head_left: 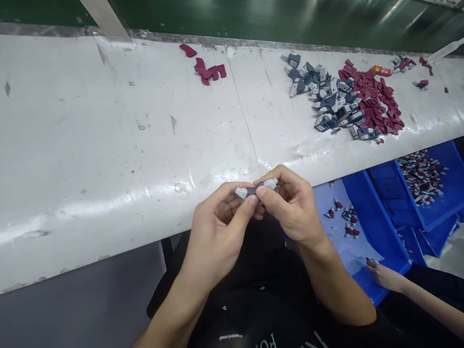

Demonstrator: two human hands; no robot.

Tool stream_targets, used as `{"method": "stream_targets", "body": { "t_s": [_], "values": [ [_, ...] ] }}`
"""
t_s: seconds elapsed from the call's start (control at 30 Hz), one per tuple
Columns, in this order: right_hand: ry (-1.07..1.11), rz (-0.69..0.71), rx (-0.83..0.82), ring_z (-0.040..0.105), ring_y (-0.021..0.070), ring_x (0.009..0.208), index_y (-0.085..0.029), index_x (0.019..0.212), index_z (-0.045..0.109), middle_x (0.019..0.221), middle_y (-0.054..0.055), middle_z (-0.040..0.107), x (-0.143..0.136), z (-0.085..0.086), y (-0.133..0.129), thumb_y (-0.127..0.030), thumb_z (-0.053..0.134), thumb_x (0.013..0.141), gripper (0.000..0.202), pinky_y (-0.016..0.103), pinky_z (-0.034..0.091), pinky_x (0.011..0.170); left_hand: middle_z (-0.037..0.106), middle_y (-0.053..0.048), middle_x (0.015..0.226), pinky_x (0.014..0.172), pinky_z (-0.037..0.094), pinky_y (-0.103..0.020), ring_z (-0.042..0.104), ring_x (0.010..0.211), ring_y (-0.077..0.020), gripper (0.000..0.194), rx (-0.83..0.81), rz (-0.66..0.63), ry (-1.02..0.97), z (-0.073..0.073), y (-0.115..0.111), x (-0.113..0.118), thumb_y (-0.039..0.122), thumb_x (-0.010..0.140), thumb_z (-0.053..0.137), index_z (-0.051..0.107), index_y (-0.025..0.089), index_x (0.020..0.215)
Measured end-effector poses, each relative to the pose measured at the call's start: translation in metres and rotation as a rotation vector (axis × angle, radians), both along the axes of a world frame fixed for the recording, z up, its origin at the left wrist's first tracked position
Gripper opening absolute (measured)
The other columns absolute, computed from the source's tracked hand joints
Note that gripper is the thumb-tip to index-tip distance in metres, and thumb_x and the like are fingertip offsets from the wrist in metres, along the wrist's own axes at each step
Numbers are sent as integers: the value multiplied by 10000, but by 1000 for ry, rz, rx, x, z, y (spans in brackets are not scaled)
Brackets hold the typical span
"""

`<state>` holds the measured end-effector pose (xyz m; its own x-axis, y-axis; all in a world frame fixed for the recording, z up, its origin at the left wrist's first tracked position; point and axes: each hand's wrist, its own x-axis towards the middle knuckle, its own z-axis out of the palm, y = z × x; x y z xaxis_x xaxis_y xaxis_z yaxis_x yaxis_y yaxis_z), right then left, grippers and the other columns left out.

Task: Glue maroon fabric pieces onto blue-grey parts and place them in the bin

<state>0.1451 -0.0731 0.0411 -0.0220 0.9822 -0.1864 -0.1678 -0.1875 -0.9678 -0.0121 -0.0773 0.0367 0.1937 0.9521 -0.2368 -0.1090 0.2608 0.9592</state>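
A small dark blue and light grey part point(251, 191) is held between both my hands just past the table's front edge. My left hand point(221, 227) pinches its left end between thumb and fingers. From the other side, my right hand point(293, 205) grips the part near its right end, with the thumb on top. A bit of dark red shows beneath the part, mostly hidden by my fingertips. Beyond my right hand on the white table point(108, 135) lie a pile of blue and grey parts point(328, 99) and a heap of dark red pieces point(379, 104).
Several red pieces point(210, 72) lie near the table's back edge. An orange wrapped item point(382, 71) lies behind the red heap. Blue bins point(384, 232) with assembled parts point(422, 176) stand at the right. Another person's hand point(386, 275) holds a part over the nearest bin.
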Motion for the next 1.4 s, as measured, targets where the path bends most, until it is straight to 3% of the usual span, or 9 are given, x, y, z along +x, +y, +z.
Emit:
{"method": "stream_targets", "body": {
  "t_s": [0.33, 0.5, 0.63, 0.77, 0.93, 1.17, 1.27, 1.4],
  "values": [
    [34, 27, -15, 397, 69, 427, -230, 937, 747, 573, -92, 542, 12, -8, -1, -384, 819, 970, 173, 224, 357, 416, 776, 0, 802, 755, 684, -321, 774, 756, -178, 105, -19, -9, -10, 3, 0, 2, 338, 1037, 769, 801, 242, 1069],
    [35, -44, 43, 419, 63, 407, -225, 854, 711, 573, -86, 586, 7, -6, -2, -306, 812, 955, 164, 213, 417, 411, 732, 17, 749, 707, 656, -275, 728, 708, -152, 55, -18, -6, -27, 8, -2, 8, 283, 1033, 756, 795, 244, 1036],
    [61, -104, 136, 479, 63, 407, -209, 863, 718, 620, -67, 652, 0, -6, -3, -270, 788, 972, 143, 193, 429, 385, 753, 7, 799, 686, 633, -237, 713, 714, -132, 136, -23, -16, -44, 12, -3, 11, 309, 1064, 730, 783, 226, 969],
    [134, -74, 149, 521, 69, 421, -204, 899, 722, 632, -57, 688, 1, -10, -5, -237, 769, 1006, 122, 192, 461, 404, 740, 14, 783, 690, 621, -230, 704, 709, -120, 222, -2, -50, -74, 11, -1, 8, 321, 1083, 716, 767, 223, 891],
    [179, 7, 75, 458, 68, 420, -187, 1007, 749, 579, -74, 611, 9, -13, -8, -336, 733, 1030, 151, 188, 400, 404, 750, 0, 820, 708, 631, -276, 725, 750, -148, 274, -31, -76, -99, 5, -1, 4, 388, 1102, 694, 740, 221, 889],
    [201, 17, 123, 558, 69, 429, -215, 905, 635, 587, -90, 642, 2, -5, -6, -256, 807, 1023, 212, 183, 479, 420, 717, 20, 767, 696, 598, -231, 695, 713, -118, 280, -4, -77, -38, 8, -3, 6, 361, 1099, 687, 709, 216, 860],
    [160, -18, 121, 559, 65, 428, -201, 929, 663, 615, -68, 682, 4, -8, -7, -257, 789, 1033, 172, 171, 438, 397, 724, 13, 784, 723, 608, -234, 708, 741, -125, 281, -2, -81, -48, 7, -3, 5, 341, 1101, 664, 690, 216, 851],
    [97, -46, 88, 478, 44, 390, -187, 981, 699, 543, -101, 607, 8, -13, -10, -283, 794, 1049, 151, 148, 364, 381, 717, 16, 778, 711, 607, -233, 697, 725, -120, 278, -6, -101, -61, 6, -2, 5, 322, 1092, 677, 679, 219, 834]
  ]
}}
